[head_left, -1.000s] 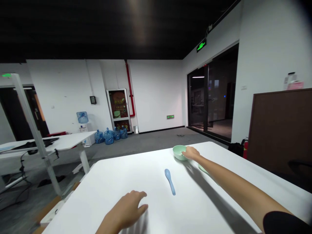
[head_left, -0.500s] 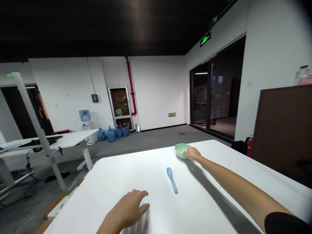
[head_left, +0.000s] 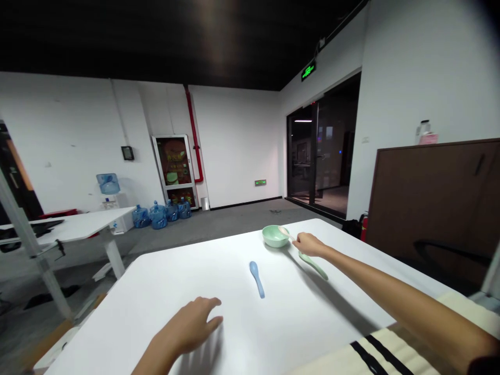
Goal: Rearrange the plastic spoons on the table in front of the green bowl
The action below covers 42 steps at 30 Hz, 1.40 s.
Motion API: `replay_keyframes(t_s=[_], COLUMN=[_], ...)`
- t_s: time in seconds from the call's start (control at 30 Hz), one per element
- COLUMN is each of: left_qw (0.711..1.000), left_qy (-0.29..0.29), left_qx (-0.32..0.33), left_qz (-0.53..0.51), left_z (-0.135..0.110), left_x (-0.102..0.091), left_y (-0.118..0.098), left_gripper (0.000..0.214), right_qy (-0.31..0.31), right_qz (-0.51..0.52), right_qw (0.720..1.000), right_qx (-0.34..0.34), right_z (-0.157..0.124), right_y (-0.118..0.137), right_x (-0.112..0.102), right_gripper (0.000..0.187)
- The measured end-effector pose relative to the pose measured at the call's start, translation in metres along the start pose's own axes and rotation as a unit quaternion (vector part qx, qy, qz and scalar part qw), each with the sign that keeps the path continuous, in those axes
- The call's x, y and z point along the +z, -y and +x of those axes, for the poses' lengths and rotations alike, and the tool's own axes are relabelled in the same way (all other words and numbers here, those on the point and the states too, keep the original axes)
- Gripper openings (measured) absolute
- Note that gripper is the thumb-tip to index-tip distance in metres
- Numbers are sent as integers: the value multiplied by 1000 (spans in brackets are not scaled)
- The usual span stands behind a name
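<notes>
Bowl (head_left: 273, 239): by the far edge of the desk (head_left: 213, 263), toward its right corner. Pink spoon (head_left: 283, 230): head over bowl's right rim, contact unclear; right hand (head_left: 311, 245), fingers clamped on its handle. Advised: firm pinch, light touch, lest the bowl slide edgeward. Green spoon (head_left: 315, 265): nearside of that hand. Blue spoon (head_left: 255, 277): mid-desk. Left hand (head_left: 192, 322): fingers apart, holding nothing.

- Mint-green bowl (head_left: 274, 240)
- Pale pinkish-beige spoon (head_left: 283, 230)
- Light-blue spoon (head_left: 256, 278)
- Pale-green spoon (head_left: 313, 265)
- Plain white tabletop (head_left: 175, 278)
- Cream cloth (head_left: 414, 348), black stripes
- Translucent blue water jugs (head_left: 158, 216)
- Dark brown cabinet (head_left: 422, 192)
- Red pipe (head_left: 193, 133)
- Green-lit exit sign (head_left: 308, 71)
</notes>
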<state>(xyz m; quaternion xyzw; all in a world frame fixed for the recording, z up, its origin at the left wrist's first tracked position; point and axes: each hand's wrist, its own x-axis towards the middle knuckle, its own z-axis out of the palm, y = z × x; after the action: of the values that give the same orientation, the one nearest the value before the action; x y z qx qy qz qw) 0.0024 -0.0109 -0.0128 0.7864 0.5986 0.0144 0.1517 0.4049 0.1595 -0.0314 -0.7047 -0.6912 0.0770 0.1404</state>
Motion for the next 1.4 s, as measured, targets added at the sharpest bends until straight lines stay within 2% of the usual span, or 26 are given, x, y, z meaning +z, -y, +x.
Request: replay_keyframes(t_s=[0.13,0.27,0.43,0.67,1.4], left_qw=[1000,1000,1000,1000,1000], left_qy=[-4,-5,-1,1,7], left_qx=[3,6,6,8,0], left_qz=[5,3,6,1,1], left_z=[-1,-1,0,2,-1], left_x=[1,3,2,4,1], left_y=[1,3,4,5,1], left_gripper=[56,57,55,55,55], right_qy=[66,99,95,86,77], right_qz=[12,27,3,-41,-62], right_qw=[997,992,990,989,986], right_qx=[23,70,101,114,133], right_z=[-20,-29,-30,-31,-29], right_y=[-23,-41,-56,-68,-80], right_x=[-1,6,17,21,28], right_gripper=[30,28,23,21,22])
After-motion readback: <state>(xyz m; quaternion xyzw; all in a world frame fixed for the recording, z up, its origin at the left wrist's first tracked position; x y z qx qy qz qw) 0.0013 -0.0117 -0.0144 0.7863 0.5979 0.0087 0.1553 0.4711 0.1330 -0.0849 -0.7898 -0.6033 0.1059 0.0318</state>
